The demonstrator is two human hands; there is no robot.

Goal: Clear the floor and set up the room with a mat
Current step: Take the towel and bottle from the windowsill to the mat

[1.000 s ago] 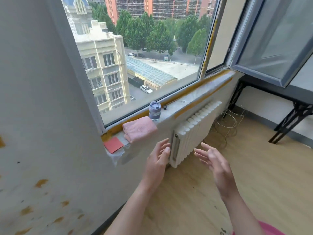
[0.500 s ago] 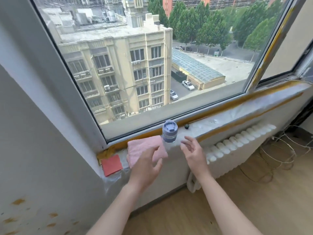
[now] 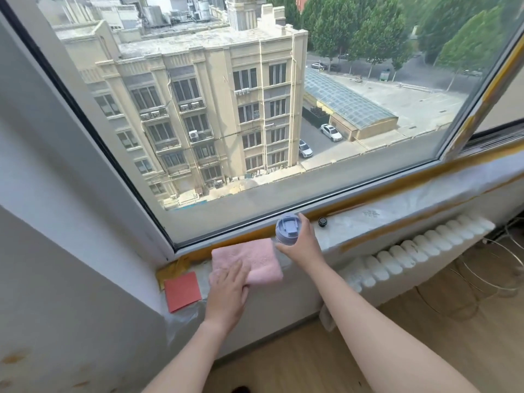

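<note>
Though no mat shows and setup looks barely begun, at lower centre the left hand (image 3: 228, 285) lies flat, grip open, on a pink towel (image 3: 255, 259); the right hand (image 3: 302, 246) grips a lilac cup (image 3: 285, 229).

I see a big window (image 3: 255, 109) from ten to two o'clock, daylight through it; a white radiator (image 3: 411, 251) at four under the sill (image 3: 397, 214), wood floor (image 3: 425, 350) at five.
</note>
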